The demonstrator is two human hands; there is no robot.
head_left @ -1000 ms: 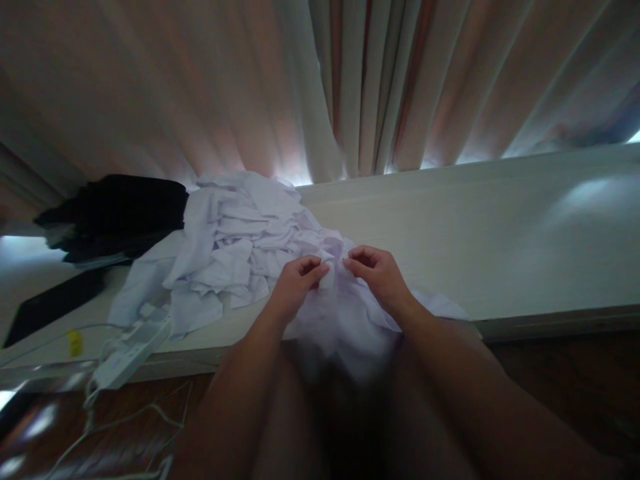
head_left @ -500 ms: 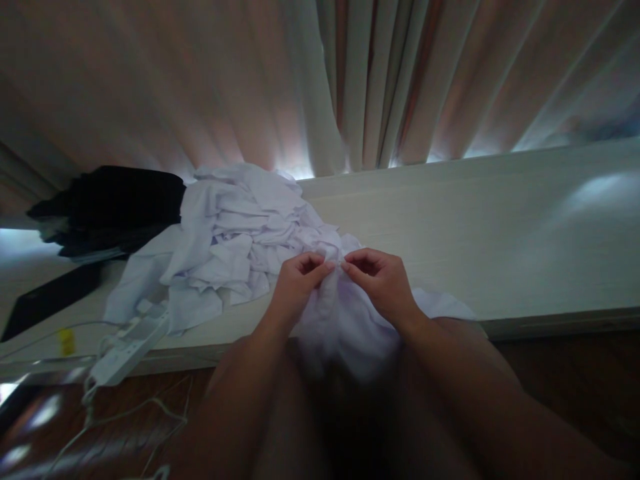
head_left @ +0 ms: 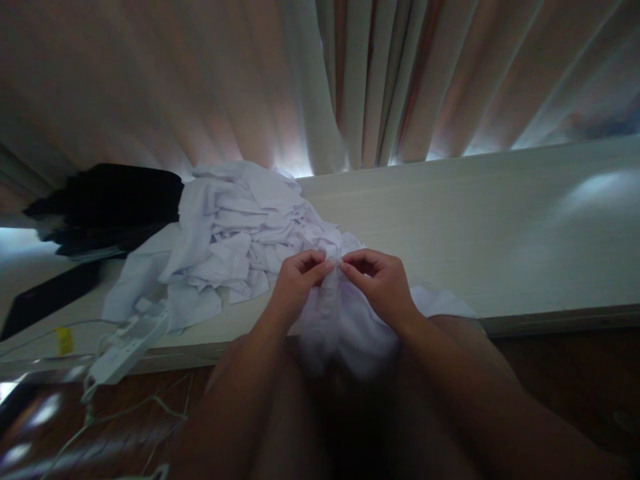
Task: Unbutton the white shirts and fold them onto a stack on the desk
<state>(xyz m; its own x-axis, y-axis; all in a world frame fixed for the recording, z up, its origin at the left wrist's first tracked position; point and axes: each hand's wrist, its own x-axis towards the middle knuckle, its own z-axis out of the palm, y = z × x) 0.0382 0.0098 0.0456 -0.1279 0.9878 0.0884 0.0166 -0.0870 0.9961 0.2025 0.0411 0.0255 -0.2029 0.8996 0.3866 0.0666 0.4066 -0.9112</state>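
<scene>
White cotton-like cloth, one garment (head_left: pixel 326 313), pinched between thumb and forefinger of both the left hand (head_left: pixel 300 283) and the right hand (head_left: pixel 381 283). Fingertips nearly meeting; neither side is nearer, the gathered part lying directly between them. A straight band, its long axis, runs from the fingertips toward the wearer's lap, across the front edge of the pale surface (head_left: pixel 450 227); a flap shows beyond the right wrist, at that same edge.

Item: heap of white cloth (head_left: pixel 250 227), crumpled, from the back edge to near the front edge, meeting the held garment.

Item: black stack of folded cloth (head_left: pixel 125 197), against the heap, toward the back left corner.

Item: dark flat object (head_left: pixel 50 293), left end; purpose unclear to me.

Item: white power strip (head_left: pixel 127 350), overhanging the front edge; yellow tag (head_left: pixel 64 340) beside it.

Item: curtain (head_left: pixel 200 87), behind the back edge.

Obscured: whatever the fingertips grip exactly, too small to tell; the garment's lower end, blurred in shadow; the surface's ends, cut off.
</scene>
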